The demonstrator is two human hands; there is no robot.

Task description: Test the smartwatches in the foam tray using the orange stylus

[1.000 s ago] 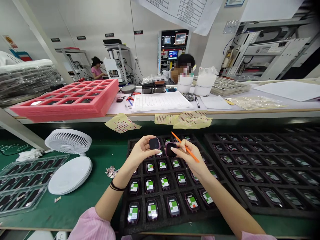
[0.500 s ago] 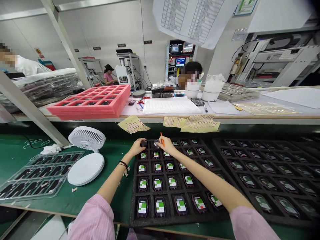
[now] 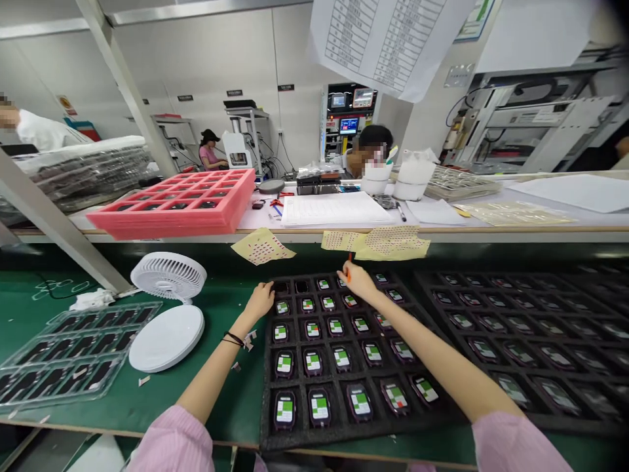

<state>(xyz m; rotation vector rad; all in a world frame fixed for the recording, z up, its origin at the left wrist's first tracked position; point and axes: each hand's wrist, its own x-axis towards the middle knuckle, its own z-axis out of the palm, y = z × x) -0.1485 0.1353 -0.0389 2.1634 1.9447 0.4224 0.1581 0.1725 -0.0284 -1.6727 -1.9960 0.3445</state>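
Smartwatches [image 3: 312, 362] in a foam tray [image 3: 354, 438], a second tray [image 3: 580, 429] right, desk fan [image 3: 168, 276] and plastic tray [image 3: 73, 351] left.

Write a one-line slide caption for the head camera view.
Left hand and right hand, holding an orange stick, at the top of a black foam tray of labelled smartwatches.

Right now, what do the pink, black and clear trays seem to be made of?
The pink tray looks like matte foam, with thick soft walls. The black tray is probably foam too, dull and shineless. The clear tray looks like thin glossy plastic, see-through.
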